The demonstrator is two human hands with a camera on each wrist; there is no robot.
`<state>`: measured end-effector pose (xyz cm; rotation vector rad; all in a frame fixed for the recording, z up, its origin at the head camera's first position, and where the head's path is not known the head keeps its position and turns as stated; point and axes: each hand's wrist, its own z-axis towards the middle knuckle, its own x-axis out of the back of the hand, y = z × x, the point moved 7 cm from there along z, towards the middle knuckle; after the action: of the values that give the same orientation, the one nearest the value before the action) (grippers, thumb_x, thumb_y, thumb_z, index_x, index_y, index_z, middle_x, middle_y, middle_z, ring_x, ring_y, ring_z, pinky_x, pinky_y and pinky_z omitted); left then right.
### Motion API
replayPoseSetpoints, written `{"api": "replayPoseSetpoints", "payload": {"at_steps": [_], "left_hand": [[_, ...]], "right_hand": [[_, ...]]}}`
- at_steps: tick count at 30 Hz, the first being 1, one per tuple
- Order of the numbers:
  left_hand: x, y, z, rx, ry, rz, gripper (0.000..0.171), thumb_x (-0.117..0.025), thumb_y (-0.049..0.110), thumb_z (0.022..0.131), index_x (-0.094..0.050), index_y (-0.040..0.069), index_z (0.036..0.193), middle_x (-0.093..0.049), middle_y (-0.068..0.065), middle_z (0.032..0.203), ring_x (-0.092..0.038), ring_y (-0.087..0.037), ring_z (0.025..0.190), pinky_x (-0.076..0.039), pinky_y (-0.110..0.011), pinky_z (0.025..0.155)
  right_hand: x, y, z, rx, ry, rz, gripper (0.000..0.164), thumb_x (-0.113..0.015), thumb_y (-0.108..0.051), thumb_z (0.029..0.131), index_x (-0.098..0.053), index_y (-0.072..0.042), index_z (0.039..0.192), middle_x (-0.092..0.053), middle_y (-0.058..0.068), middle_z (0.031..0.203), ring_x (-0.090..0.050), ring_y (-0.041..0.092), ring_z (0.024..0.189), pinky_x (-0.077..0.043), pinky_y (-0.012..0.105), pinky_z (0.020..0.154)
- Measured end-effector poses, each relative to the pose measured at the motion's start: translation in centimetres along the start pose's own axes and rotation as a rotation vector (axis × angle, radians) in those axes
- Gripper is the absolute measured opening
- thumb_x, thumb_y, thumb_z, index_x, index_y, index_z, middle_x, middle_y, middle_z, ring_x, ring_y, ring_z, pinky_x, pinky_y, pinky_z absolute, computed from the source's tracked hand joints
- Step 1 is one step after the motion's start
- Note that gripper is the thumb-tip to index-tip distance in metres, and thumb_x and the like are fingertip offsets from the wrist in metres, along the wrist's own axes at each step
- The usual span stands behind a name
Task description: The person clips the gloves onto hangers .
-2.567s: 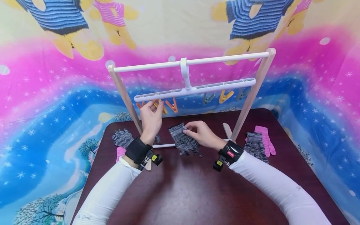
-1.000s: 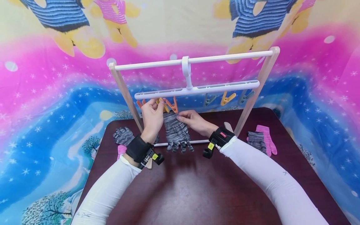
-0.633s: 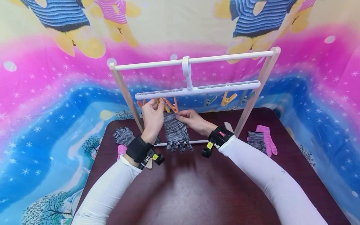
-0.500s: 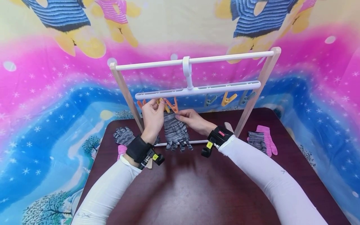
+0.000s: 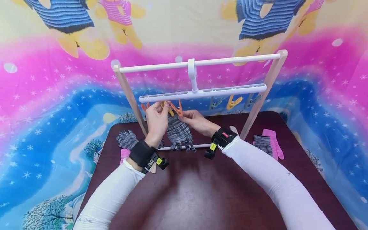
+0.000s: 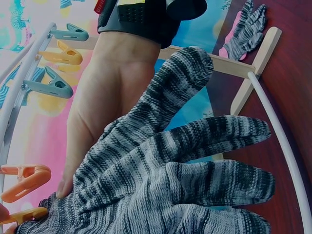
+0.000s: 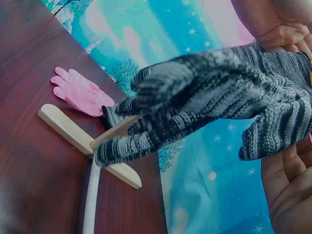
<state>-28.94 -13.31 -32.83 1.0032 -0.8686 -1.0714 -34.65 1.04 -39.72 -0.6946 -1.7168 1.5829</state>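
Note:
My left hand [image 5: 156,123] pinches a yellow clothespin [image 5: 171,111] that hangs under the left half of a white hanger [image 5: 201,93]. Just below it, my right hand [image 5: 198,122] holds a grey-and-black knit glove [image 5: 179,130] by the cuff, its fingers hanging down. In the left wrist view the glove's cuff lies against the yellow clothespin [image 6: 29,214]; whether the cuff is inside its jaws I cannot tell. An orange clothespin [image 5: 177,110] hangs right beside, close to my right fingertips. Another orange clothespin [image 5: 143,106] is partly hidden behind my left hand.
The hanger hooks over the white top rod [image 5: 161,66] of a wooden-legged stand. Two grey-blue clothespins and a yellow clothespin [image 5: 234,102] hang at the right. Grey and pink gloves lie at the table's left; a pink glove [image 5: 276,143] and a grey glove [image 5: 262,143] lie at its right.
My right hand has lifted the glove up and leftward to the yellow clothespin, rising slightly more in the last half second. My left hand has stayed at the clothespin.

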Motion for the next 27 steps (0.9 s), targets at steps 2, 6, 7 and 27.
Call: {"api": "replayPoseSetpoints", "payload": {"at_steps": [2, 6, 7, 27], "left_hand": [[-0.07, 0.03, -0.05, -0.002, -0.002, -0.006, 0.034, -0.049, 0.014, 0.107, -0.06, 0.004, 0.138, -0.069, -0.018, 0.131, -0.07, -0.018, 0.115, -0.046, -0.021, 0.07], [-0.06, 0.1, -0.09, -0.01, 0.001, -0.003, 0.034, -0.049, 0.013, 0.106, -0.06, 0.002, 0.137, -0.068, -0.021, 0.131, -0.067, -0.023, 0.122, -0.048, -0.021, 0.076], [-0.05, 0.09, -0.1, -0.011, 0.003, 0.001, 0.034, -0.049, 0.013, 0.106, -0.061, 0.002, 0.136, -0.068, -0.021, 0.13, -0.068, -0.023, 0.121, -0.048, -0.021, 0.075], [-0.13, -0.23, -0.09, 0.012, 0.014, -0.018, 0.033, -0.052, 0.014, 0.106, -0.06, 0.003, 0.136, -0.068, -0.019, 0.13, -0.066, -0.024, 0.123, -0.054, -0.036, 0.102]], "right_hand": [[0.02, -0.08, -0.02, -0.004, 0.003, -0.005, 0.035, -0.052, -0.018, 0.106, -0.062, -0.001, 0.135, -0.046, -0.005, 0.081, -0.042, 0.011, 0.071, -0.042, 0.029, 0.072], [-0.08, -0.38, -0.03, -0.005, 0.008, -0.009, 0.033, -0.052, -0.02, 0.106, -0.064, -0.001, 0.131, -0.037, -0.004, 0.076, -0.036, 0.012, 0.066, -0.038, 0.03, 0.069], [-0.1, -0.45, -0.02, -0.004, 0.009, -0.01, 0.033, -0.052, -0.02, 0.106, -0.064, -0.001, 0.13, -0.039, -0.004, 0.077, -0.038, 0.012, 0.068, -0.038, 0.03, 0.07], [0.04, -0.34, 0.36, 0.0, 0.036, -0.018, 0.025, -0.054, -0.021, 0.105, -0.069, -0.003, 0.115, -0.036, -0.002, 0.078, -0.036, 0.013, 0.071, -0.034, 0.03, 0.068]]}}
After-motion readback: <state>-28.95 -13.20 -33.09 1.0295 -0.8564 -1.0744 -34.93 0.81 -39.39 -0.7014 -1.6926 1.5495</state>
